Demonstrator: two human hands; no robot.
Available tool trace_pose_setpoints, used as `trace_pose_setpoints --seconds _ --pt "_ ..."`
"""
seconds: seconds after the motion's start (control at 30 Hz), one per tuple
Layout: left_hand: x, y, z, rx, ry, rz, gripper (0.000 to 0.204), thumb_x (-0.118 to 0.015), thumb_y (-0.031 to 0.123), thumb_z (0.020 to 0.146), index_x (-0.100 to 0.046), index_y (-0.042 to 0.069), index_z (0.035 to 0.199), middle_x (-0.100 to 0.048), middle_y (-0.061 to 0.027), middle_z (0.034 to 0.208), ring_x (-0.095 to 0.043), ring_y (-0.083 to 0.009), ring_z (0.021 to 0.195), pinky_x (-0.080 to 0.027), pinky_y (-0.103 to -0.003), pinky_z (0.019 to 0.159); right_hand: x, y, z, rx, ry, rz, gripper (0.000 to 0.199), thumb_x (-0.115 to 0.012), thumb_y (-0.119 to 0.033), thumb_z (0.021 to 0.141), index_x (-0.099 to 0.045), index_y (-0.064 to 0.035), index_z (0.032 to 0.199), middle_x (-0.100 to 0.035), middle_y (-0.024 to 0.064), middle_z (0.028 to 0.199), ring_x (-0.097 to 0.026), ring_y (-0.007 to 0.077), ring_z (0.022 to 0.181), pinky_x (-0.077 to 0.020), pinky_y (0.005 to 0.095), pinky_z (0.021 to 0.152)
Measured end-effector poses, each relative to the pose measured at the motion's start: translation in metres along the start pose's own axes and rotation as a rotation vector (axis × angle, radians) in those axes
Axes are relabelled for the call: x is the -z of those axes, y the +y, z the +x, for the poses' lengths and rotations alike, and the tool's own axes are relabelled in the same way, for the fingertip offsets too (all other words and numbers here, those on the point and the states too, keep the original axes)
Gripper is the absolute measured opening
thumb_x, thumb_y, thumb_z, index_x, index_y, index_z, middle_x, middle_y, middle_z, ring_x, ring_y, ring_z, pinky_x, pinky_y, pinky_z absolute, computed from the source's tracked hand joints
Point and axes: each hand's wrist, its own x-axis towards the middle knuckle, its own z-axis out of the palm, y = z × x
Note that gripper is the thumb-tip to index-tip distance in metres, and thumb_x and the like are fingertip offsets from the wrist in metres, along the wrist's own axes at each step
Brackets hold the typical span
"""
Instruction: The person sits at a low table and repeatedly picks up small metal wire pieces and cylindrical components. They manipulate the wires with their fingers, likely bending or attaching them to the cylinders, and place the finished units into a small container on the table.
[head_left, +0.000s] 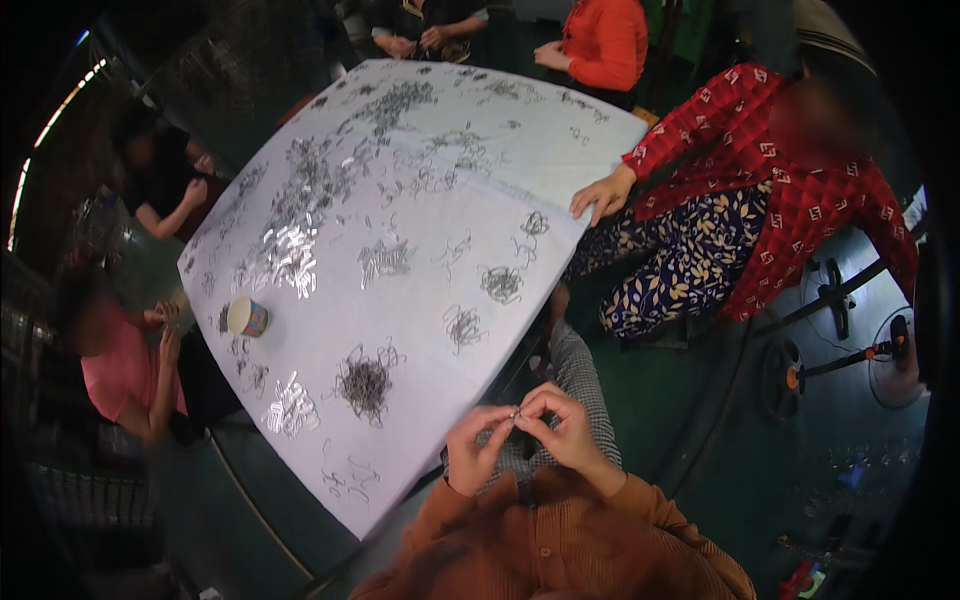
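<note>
My left hand [475, 447] and my right hand [562, 432] meet over my lap, just off the near edge of the white-topped table [425, 345]. Fingertips of both hands pinch a small metal piece [516, 414]; most of it is covered, and its exact kind is too small to make out. On the tabletop closest to my hands lies a heap of dark bent wire pieces [364, 384]. Left of that heap is a pile of flat shiny metal pieces [290, 405]. A few single wire hooks [362, 472] are scattered by the near corner.
A paper cup [248, 317] stands near the table's left edge. Large spreads of metal pieces [290, 250] run up the table. A person in red [740, 190] sits at the right, one hand on the edge; others sit left and far. A fan [895, 350] stands right.
</note>
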Motion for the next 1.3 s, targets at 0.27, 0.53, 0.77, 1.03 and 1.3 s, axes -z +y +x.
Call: trace_pose_setpoints --seconds 0.27,0.53,0.77,1.03,1.3 --pt "-0.02 0.009 -0.003 -0.015 0.014 -0.104 0.032 -0.066 -0.003 0.085 -0.066 0.003 0.117 -0.069 -0.0089 0.099 -0.064 -0.0158 0.083 -0.052 -0.027 0.075 0.007 -0.001 -0.01 0.076 0.053 0.024 0.011 -0.069 0.006 0.079 -0.062 0.0002 0.084 -0.059 0.0106 0.102 -0.059 0.0186 0.094 -0.0482 0.0302 0.086" --pt "0.073 -0.022 0.094 -0.15 0.207 0.577 0.026 -0.061 -0.008 0.08 -0.07 0.007 0.1 -0.069 -0.0114 0.096 -0.066 -0.0257 0.073 -0.053 -0.032 0.066 0.014 -0.009 -0.008 0.084 0.013 -0.017 0.01 -0.068 0.007 0.08 -0.061 0.0006 0.083 -0.062 0.0129 0.099 -0.065 0.0219 0.092 -0.0516 0.0325 0.087" --pt "0.18 -0.101 0.237 -0.111 0.515 1.043 0.022 -0.058 0.0 0.085 -0.073 0.005 0.1 -0.069 -0.0165 0.097 -0.065 -0.0349 0.09 -0.052 -0.041 0.082 0.013 -0.005 0.002 0.058 -0.017 -0.06 0.01 -0.068 0.008 0.08 -0.061 0.0007 0.084 -0.063 0.0124 0.096 -0.066 0.022 0.089 -0.054 0.0314 0.08" --pt "0.156 -0.099 0.227 -0.102 0.317 1.307 0.016 -0.059 0.008 0.088 -0.072 0.004 0.098 -0.063 -0.0138 0.092 -0.062 -0.0328 0.091 -0.051 -0.042 0.081 0.011 0.0 0.006 0.043 0.006 -0.122 0.01 -0.068 0.007 0.079 -0.061 0.001 0.083 -0.063 0.0119 0.094 -0.066 0.0217 0.088 -0.0537 0.03 0.076" --pt "0.153 -0.081 0.172 -0.087 0.238 1.271 0.015 -0.06 0.004 0.083 -0.07 0.003 0.094 -0.065 -0.0117 0.087 -0.064 -0.0314 0.08 -0.053 -0.04 0.073 0.015 -0.002 0.012 0.05 -0.041 -0.16 0.009 -0.068 0.007 0.079 -0.062 0.0009 0.083 -0.064 0.0115 0.093 -0.067 0.0218 0.088 -0.0535 0.0299 0.076"
